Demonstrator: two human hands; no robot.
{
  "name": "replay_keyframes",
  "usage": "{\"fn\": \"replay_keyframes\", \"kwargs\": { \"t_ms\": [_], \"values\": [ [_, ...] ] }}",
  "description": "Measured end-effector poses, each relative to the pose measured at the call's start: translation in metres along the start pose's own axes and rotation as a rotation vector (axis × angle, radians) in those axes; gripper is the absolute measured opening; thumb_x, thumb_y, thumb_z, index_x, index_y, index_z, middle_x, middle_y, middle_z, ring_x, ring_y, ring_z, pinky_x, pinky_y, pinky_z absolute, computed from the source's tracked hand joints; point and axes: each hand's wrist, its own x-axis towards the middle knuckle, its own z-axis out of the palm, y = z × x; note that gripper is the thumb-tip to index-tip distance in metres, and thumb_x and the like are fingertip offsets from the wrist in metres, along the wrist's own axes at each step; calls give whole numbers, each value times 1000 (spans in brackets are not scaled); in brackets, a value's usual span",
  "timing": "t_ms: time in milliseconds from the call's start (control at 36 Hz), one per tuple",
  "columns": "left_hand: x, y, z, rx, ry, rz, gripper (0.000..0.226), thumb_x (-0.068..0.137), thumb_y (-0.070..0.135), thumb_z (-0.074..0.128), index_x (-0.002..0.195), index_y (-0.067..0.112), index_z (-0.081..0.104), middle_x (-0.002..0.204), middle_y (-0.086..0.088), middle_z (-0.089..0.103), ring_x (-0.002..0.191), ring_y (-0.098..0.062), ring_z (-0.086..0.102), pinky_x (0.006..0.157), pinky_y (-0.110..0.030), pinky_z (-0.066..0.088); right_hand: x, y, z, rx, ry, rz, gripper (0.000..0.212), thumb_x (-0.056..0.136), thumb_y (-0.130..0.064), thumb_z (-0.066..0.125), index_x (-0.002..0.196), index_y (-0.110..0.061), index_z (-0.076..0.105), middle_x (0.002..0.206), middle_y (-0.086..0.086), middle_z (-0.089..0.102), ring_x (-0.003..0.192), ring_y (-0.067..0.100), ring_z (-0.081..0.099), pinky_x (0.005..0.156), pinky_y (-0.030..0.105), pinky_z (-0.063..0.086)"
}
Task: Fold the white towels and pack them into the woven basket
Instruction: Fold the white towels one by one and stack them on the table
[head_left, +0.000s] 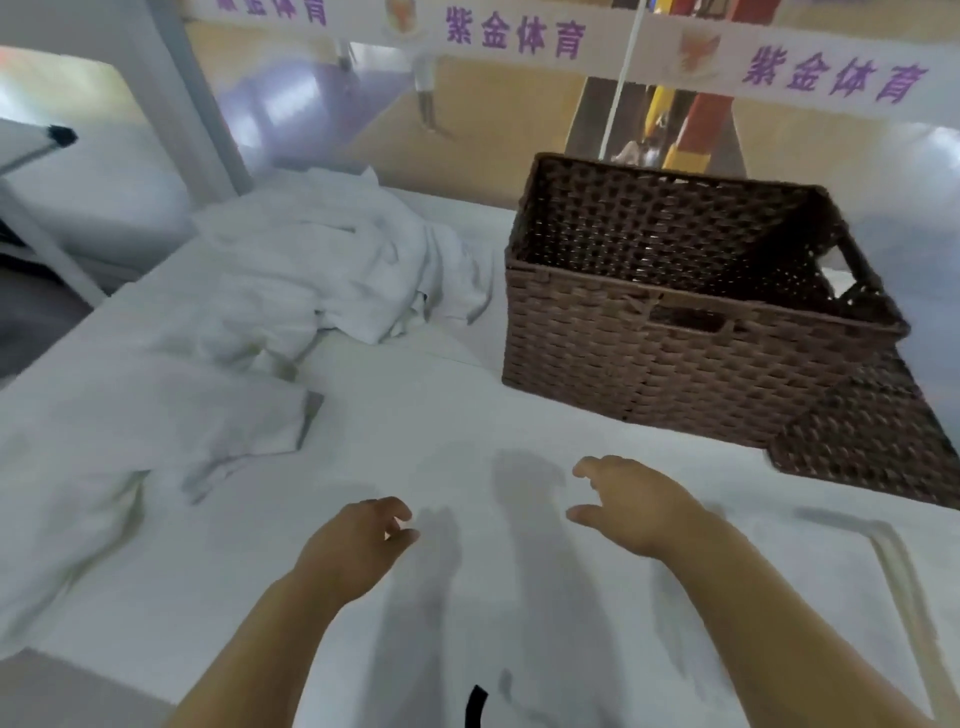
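Left hand (358, 540) and right hand (634, 504) hover, fingers (584, 467) loosely curled, holding nothing; a hasty grab at the towel heap (322, 260) at eleven o'clock could drag several off the desk (467, 415).

The woven basket (675, 358) is dark brown all over, its strands crossing in a tight checkered weave, and the flat woven panel (872, 447) beside it shows the same brown weave. The crumpled towels (322, 260) are plain white on a table (467, 410) that is also white, marked with grey shadows. The banner (613, 36) behind is white with purple characters and what seems an orange emblem (696, 52), blurred; a black strip (475, 706) shows at the bottom edge.
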Motion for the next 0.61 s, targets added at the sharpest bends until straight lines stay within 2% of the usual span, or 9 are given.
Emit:
{"fn": "replay_keyframes", "kwargs": {
  "t_ms": [111,306,417,500,611],
  "values": [
    [-4,-64,-23,-21,8,-85,22,89,47,54,107,36,60,97,18,60,88,-2,58,72,-19,41,35,-67,18,-49,-103,-80,58,91,-49,54,141,-25,36,139,-1,45,123,19,47,99,32,40],
    [-1,-163,-81,-17,82,-118,23,90,41,56,108,29,63,103,12,61,90,-5,58,78,-21,45,84,-184,45,-57,-205,-129,55,93,-46,52,140,-23,37,140,1,45,122,21,48,96,33,41],
    [6,-214,-120,-5,257,-103,25,89,29,62,112,20,66,112,1,61,103,-18,56,86,-24,41,113,-244,58,-59,-160,-140,50,94,-46,49,138,-23,39,136,1,48,119,21,50,93,32,42],
    [15,-247,-147,72,370,-96,30,86,22,66,116,15,65,118,-6,58,110,-31,48,94,-33,37,134,-283,62,-36,-74,-171,48,94,-45,49,135,-21,41,132,1,49,117,21,51,93,34,44],
    [34,-284,-176,176,421,-97,47,84,25,67,129,13,55,131,-10,50,123,-34,40,103,-38,29,163,-328,60,35,47,-229,61,94,-41,51,145,-16,28,145,5,35,126,25,43,99,35,40]
  ]
}}
